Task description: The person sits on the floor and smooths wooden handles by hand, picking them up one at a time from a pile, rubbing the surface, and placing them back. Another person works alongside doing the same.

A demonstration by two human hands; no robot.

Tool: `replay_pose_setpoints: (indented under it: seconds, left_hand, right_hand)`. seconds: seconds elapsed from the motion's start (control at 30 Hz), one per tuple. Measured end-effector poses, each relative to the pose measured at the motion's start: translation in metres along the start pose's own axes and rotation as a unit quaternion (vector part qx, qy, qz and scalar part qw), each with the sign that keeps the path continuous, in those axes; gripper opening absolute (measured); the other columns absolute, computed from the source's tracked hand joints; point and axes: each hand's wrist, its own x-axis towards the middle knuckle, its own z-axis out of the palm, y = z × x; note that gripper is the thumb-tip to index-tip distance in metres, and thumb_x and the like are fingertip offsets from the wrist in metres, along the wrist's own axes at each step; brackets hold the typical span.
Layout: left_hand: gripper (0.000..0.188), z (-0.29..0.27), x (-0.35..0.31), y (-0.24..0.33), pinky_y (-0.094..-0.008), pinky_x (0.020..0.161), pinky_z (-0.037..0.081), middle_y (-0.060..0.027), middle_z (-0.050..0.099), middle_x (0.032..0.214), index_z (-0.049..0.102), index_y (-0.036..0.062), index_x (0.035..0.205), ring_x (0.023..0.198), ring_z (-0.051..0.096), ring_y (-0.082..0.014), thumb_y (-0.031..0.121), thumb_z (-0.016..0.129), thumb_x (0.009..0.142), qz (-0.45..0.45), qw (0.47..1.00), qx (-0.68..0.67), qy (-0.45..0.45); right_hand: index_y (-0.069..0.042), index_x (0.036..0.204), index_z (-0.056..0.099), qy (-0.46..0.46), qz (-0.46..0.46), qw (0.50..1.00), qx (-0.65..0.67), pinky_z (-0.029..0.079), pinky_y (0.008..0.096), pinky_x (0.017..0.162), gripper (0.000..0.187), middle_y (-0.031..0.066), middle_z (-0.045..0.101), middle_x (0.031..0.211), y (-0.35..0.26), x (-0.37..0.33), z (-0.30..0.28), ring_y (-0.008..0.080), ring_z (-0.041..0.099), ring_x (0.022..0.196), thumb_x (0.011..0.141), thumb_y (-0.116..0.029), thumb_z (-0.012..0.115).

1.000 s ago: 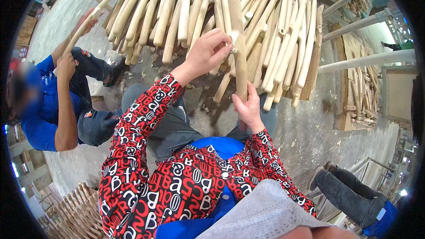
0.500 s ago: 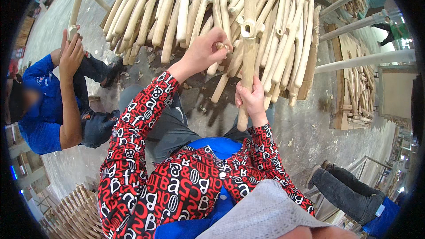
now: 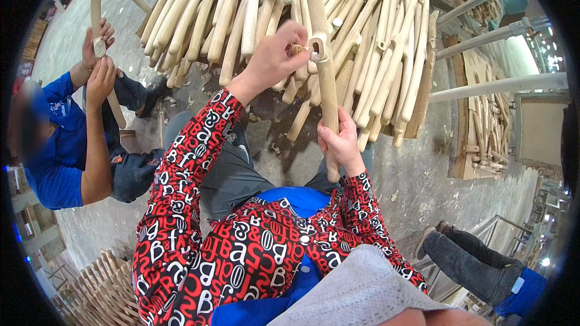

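Observation:
My right hand (image 3: 341, 143) is wrapped round the lower part of a long wooden furniture leg (image 3: 327, 93), which stands tilted away from me. Midway up this leg is a raised block with a mortise slot cut into it. My left hand (image 3: 279, 54) is closed in a pinch beside that block. Between its fingertips is a small crumpled tan scrap (image 3: 298, 49), too small to make out clearly; it is at or very near the slot's edge. Behind both hands lies a wide pile of similar wooden legs (image 3: 229, 18).
At the left a seated person in blue (image 3: 57, 169) handles another wooden leg (image 3: 96, 6). A second wood stack (image 3: 486, 121) lies on the right beyond metal rails (image 3: 501, 84). Someone's dark-trousered legs (image 3: 471, 259) show at lower right. Wood shavings (image 3: 275, 148) dot the concrete floor.
The held leg has tipped, its slotted block shifting left toward my left hand. My left hand has moved slightly up and left. The other person's wooden leg has dropped lower.

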Motion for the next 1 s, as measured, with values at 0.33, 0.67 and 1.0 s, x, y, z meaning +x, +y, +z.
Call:
replay_pose_setpoints:
  seconds: [0.33, 0.67, 1.0]
  left_hand:
    - [0.027, -0.003, -0.002, 0.000, -0.0195, 0.054, 0.037, 0.0054, 0.051, 0.068, 0.066, 0.0069, 0.114, 0.061, 0.043, -0.0021, 0.012, 0.067, 0.087, -0.065, 0.992, 0.001, -0.104]
    - [0.013, -0.002, -0.001, -0.009, -0.0231, 0.059, 0.043, -0.0017, 0.060, 0.076, 0.066, 0.0023, 0.097, 0.067, 0.054, -0.0097, 0.007, 0.065, 0.085, 0.030, 0.991, 0.065, -0.112]
    - [0.014, -0.002, 0.001, -0.010, -0.0347, 0.068, 0.051, -0.0089, 0.061, 0.092, 0.057, 0.0047, 0.105, 0.078, 0.063, -0.0199, 0.004, 0.055, 0.091, 0.129, 0.985, 0.081, -0.076]
  right_hand:
    - [-0.001, 0.132, 0.040, 0.040, 0.002, 0.997, -0.069, 0.041, 0.0245, 0.043, 0.054, 0.0021, 0.054, 0.077, 0.000, 0.002, -0.013, 0.0092, 0.049, 0.049, 0.082, -0.004, 0.061]
    - [0.000, 0.129, 0.042, 0.010, 0.025, 0.998, -0.052, 0.041, 0.0234, 0.043, 0.053, 0.0019, 0.055, 0.075, -0.001, -0.002, -0.015, 0.0081, 0.049, 0.048, 0.082, -0.006, 0.063]
    - [0.000, 0.127, 0.042, -0.092, 0.057, 0.974, 0.200, 0.040, 0.0224, 0.039, 0.052, 0.0047, 0.053, 0.073, -0.017, -0.004, -0.003, 0.0093, 0.048, 0.043, 0.082, -0.014, 0.066]
